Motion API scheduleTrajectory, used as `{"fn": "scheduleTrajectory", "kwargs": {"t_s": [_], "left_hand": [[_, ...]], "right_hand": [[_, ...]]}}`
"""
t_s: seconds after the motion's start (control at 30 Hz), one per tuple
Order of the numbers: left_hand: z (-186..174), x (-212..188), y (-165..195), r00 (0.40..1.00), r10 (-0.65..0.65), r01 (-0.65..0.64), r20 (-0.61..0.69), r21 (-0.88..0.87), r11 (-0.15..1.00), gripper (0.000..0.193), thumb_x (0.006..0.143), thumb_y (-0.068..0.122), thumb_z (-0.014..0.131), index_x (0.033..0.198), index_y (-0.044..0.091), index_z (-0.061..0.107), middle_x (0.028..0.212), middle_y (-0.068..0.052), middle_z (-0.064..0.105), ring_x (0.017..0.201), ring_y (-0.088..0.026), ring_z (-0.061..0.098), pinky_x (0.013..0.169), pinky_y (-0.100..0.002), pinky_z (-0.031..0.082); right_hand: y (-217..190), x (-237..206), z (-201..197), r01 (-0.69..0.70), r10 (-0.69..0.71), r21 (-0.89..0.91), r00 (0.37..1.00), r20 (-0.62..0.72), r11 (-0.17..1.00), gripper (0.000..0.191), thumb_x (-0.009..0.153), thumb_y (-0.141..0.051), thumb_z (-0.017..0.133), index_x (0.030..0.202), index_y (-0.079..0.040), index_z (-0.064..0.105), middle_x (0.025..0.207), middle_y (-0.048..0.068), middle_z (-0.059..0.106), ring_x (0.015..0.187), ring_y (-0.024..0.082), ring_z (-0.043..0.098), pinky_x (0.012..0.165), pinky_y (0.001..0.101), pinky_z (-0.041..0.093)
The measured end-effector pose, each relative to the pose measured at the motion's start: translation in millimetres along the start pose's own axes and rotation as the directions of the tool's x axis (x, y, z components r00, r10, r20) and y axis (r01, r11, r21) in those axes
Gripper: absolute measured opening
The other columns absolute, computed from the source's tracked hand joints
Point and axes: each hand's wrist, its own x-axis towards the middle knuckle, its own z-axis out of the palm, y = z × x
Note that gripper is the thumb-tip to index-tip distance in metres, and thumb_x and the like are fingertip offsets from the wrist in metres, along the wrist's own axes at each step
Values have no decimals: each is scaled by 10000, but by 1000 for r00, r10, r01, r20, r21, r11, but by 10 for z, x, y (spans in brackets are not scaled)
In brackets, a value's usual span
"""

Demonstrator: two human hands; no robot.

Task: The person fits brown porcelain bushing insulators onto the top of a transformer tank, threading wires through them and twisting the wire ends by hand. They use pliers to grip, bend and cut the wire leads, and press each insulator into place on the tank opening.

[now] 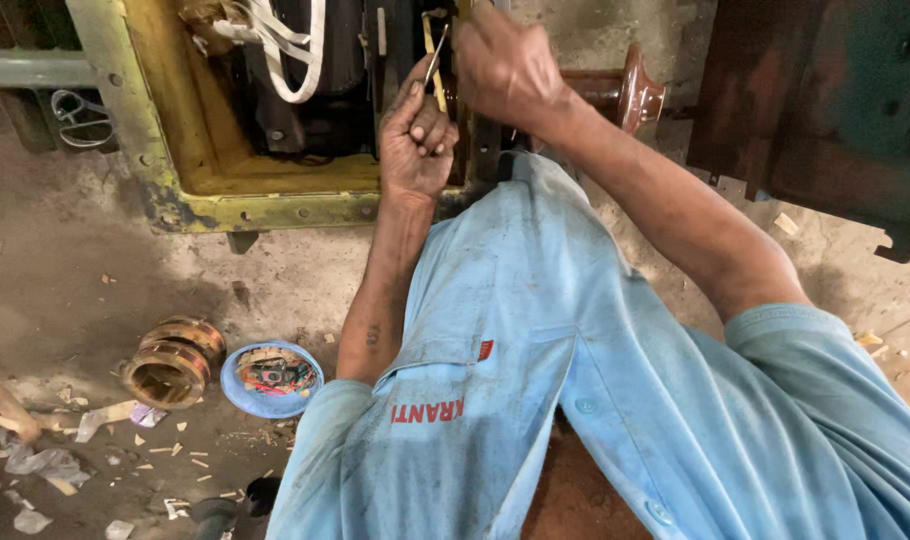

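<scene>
Seen from the head camera, a person in a light blue work shirt (535, 380) reaches both bare hands into an open yellow metal housing (175, 150) that stands on a dusty concrete floor (65, 290). The left hand (417, 140), fingers curled into a closed grip, pinches the lower end of a thin metal strip (437, 65) between thumb and forefinger at the far edge of the housing. The right hand (505, 65) is closed over the upper end of the same strip, just to the right of the left hand and nearly touching it; how its fingers sit around the strip is hidden behind the back of the hand. Inside the housing, left of the hands, a dark winding (315, 90) is wrapped with a white tape loop (295, 60). A reddish-brown ribbed insulator (630, 92) juts out to the right of the hands, and a dark rusted metal panel (825, 110) fills the far right. On the floor at near left lie a copper-coloured coil (175, 362) and, just beside it, a shallow blue dish (272, 380) holding small parts, with scraps of paper and wood (165, 440) strewn around them.
</scene>
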Motion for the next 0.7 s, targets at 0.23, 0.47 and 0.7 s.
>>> {"fn": "scheduleTrajectory", "kwargs": {"t_s": [0.23, 0.47, 0.7], "left_hand": [[79, 14, -84, 997, 42, -33, -58, 155, 987, 360, 1104, 146, 556, 1424, -18, 586, 614, 65, 420, 501, -33, 341, 481, -218, 293], [238, -4, -213, 989, 147, -137, -7, 318, 938, 222, 1077, 109, 665, 1258, -4, 603, 759, 38, 503, 598, -53, 398, 547, -251, 332], [371, -92, -312, 968, 202, -250, 149, 651, 716, 162, 1086, 176, 636, 1096, 63, 520, 889, -5, 604, 652, -65, 449, 592, -242, 393]], "right_hand": [[-36, -119, 4, -22, 19, 90, 999, 33, 996, 60, 923, -4, 688, 887, 5, 640, 793, 135, 565, 642, 254, 599, 484, 361, 466], [122, -252, -129, -772, 660, 572, 586, 470, 278, 128, 1040, -99, 634, 971, -5, 688, 754, 59, 666, 606, 126, 646, 523, 286, 534], [-69, -568, -192, -647, 392, 547, 385, 836, -530, 175, 1003, -142, 615, 917, 5, 656, 719, 70, 625, 553, 147, 587, 509, 275, 475]]}}
